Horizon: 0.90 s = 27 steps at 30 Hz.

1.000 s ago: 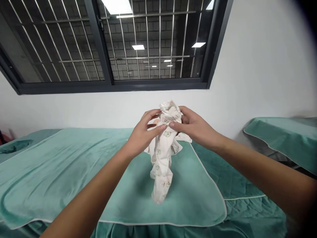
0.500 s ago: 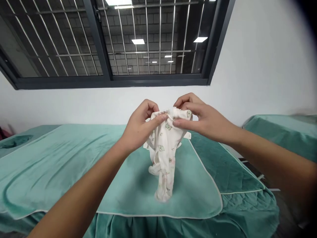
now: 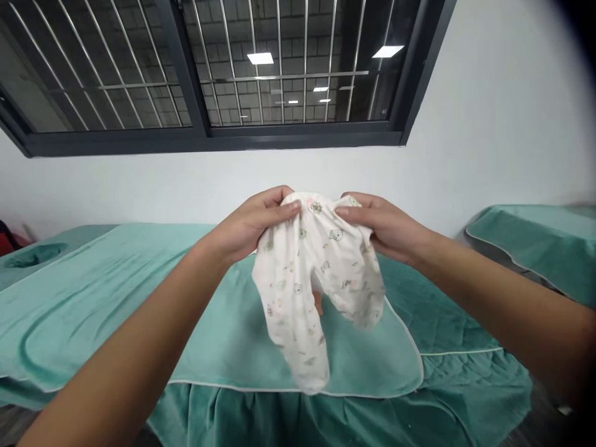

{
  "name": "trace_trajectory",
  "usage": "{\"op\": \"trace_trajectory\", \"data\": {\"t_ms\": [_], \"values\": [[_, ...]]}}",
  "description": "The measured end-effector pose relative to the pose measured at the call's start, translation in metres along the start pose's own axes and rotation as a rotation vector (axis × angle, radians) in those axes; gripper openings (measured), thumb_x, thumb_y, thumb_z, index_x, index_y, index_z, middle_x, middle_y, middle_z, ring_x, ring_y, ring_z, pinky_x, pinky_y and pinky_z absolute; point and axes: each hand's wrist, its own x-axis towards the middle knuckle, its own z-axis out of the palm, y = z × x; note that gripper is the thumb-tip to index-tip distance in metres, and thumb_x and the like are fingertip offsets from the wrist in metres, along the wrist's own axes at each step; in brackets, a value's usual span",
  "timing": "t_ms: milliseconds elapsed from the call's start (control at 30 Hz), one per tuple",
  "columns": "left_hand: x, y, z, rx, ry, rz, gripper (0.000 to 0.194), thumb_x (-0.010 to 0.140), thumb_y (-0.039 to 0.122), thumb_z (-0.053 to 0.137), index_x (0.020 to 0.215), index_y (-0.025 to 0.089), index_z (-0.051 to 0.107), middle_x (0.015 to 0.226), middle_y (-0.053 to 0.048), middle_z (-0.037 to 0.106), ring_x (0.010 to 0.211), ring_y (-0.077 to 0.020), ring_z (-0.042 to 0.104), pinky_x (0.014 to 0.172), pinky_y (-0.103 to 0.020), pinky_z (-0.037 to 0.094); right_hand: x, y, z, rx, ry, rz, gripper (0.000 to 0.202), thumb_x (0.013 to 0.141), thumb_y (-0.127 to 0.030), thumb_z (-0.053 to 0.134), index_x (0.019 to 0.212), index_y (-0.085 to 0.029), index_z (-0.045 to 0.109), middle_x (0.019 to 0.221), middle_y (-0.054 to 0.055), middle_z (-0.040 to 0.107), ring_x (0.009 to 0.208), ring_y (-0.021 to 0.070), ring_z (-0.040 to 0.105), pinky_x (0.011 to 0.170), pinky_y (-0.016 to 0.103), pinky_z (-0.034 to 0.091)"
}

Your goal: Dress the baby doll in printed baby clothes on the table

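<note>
Small white pants with a green animal print hang spread out between my hands, above a green-covered bed. My left hand pinches the waistband at its left side, thumb in front. At the right side of the waistband, my right hand grips the cloth, thumb also in front. Both legs dangle, the left one lower than the right. Behind the gap between the legs shows a small skin-toned object, mostly hidden by the pants.
The bed's green cover has white piping. Another green-covered surface stands at the right. Behind the bed are a white wall and a dark-framed window with metal bars. Something red shows at the far left.
The bunched white garment now hangs open as pants with two separate legs. My hands have moved apart slightly along the waistband, and the view has tilted down a little.
</note>
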Motion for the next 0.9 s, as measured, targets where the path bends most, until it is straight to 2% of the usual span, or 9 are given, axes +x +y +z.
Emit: {"op": "trace_trajectory", "data": {"t_ms": [133, 233, 333, 400, 467, 567, 633, 767, 900], "values": [[0.002, -0.018, 0.018, -0.097, 0.074, 0.039, 0.031, 0.078, 0.044, 0.074, 0.081, 0.018, 0.058, 0.078, 0.000, 0.062, 0.067, -0.0128, 0.059, 0.061, -0.023, 0.047, -0.002, 0.014, 0.000, -0.155, -0.310, 0.209, 0.036, 0.077, -0.048, 0.076, 0.095, -0.018, 0.071, 0.090, 0.005, 0.072, 0.079, 0.0200, 0.066, 0.068, 0.030, 0.051], [0.001, -0.037, 0.025, -0.138, 0.032, -0.036, 0.035, 0.079, 0.051, 0.071, 0.084, 0.018, 0.060, 0.078, -0.001, 0.063, 0.067, -0.0128, 0.060, 0.060, -0.023, 0.046, 0.002, 0.022, 0.000, -0.095, -0.165, 0.106, 0.036, 0.082, -0.052, 0.070, 0.094, -0.018, 0.072, 0.086, 0.005, 0.072, 0.078, 0.0186, 0.066, 0.069, 0.028, 0.051], [-0.002, -0.053, 0.022, -0.167, -0.156, -0.147, 0.047, 0.070, 0.055, 0.078, 0.095, 0.017, 0.066, 0.085, -0.007, 0.068, 0.078, -0.0206, 0.066, 0.068, -0.031, 0.052, 0.008, 0.025, 0.002, 0.008, 0.039, -0.025, 0.034, 0.085, -0.054, 0.067, 0.095, -0.021, 0.070, 0.088, 0.004, 0.071, 0.078, 0.0177, 0.065, 0.067, 0.027, 0.052], [-0.004, -0.060, 0.017, -0.138, -0.317, -0.246, 0.053, 0.061, 0.045, 0.086, 0.101, 0.015, 0.069, 0.093, -0.011, 0.072, 0.087, -0.0268, 0.068, 0.077, -0.038, 0.054, 0.009, 0.027, 0.005, 0.049, 0.049, -0.019, 0.035, 0.085, -0.055, 0.066, 0.098, -0.022, 0.069, 0.090, 0.004, 0.071, 0.078, 0.0185, 0.066, 0.067, 0.028, 0.053], [-0.004, -0.065, 0.013, -0.103, -0.370, -0.297, 0.051, 0.061, 0.035, 0.088, 0.104, 0.014, 0.070, 0.098, -0.013, 0.072, 0.091, -0.0285, 0.069, 0.082, -0.040, 0.055, 0.006, 0.029, 0.008, 0.094, 0.028, 0.023, 0.039, 0.085, -0.057, 0.065, 0.103, -0.022, 0.068, 0.090, 0.005, 0.071, 0.079, 0.0202, 0.066, 0.066, 0.029, 0.053], [-0.003, -0.071, 0.011, -0.185, -0.228, -0.198, 0.044, 0.072, 0.035, 0.081, 0.110, 0.015, 0.069, 0.105, -0.013, 0.072, 0.095, -0.0268, 0.069, 0.084, -0.037, 0.054, 0.000, 0.035, 0.011, 0.124, -0.010, 0.097, 0.046, 0.085, -0.060, 0.063, 0.109, -0.021, 0.068, 0.090, 0.007, 0.071, 0.081, 0.0217, 0.067, 0.066, 0.030, 0.054], [-0.002, -0.074, 0.013, -0.254, -0.136, -0.127, 0.042, 0.077, 0.038, 0.077, 0.112, 0.017, 0.068, 0.108, -0.012, 0.071, 0.098, -0.0262, 0.068, 0.084, -0.035, 0.054, -0.003, 0.038, 0.011, 0.093, -0.137, 0.155, 0.046, 0.083, -0.059, 0.067, 0.109, -0.020, 0.069, 0.094, 0.007, 0.072, 0.084, 0.0219, 0.068, 0.071, 0.031, 0.055], [-0.002, -0.078, 0.021, -0.243, -0.094, -0.145, 0.043, 0.080, 0.044, 0.073, 0.113, 0.018, 0.067, 0.107, -0.011, 0.071, 0.097, -0.0262, 0.068, 0.080, -0.034, 0.052, -0.006, 0.043, 0.009, -0.090, -0.391, 0.240, 0.040, 0.076, -0.046, 0.077, 0.108, -0.022, 0.072, 0.103, 0.005, 0.072, 0.098, 0.0247, 0.068, 0.084, 0.036, 0.055], [-0.002, -0.085, 0.026, -0.244, -0.033, -0.177, 0.050, 0.079, 0.051, 0.072, 0.114, 0.017, 0.066, 0.105, -0.012, 0.072, 0.095, -0.0266, 0.068, 0.079, -0.035, 0.052, -0.004, 0.052, 0.009, -0.115, -0.238, 0.238, 0.031, 0.081, -0.046, 0.073, 0.102, -0.024, 0.074, 0.103, 0.004, 0.073, 0.097, 0.0246, 0.069, 0.084, 0.036, 0.055]]}}
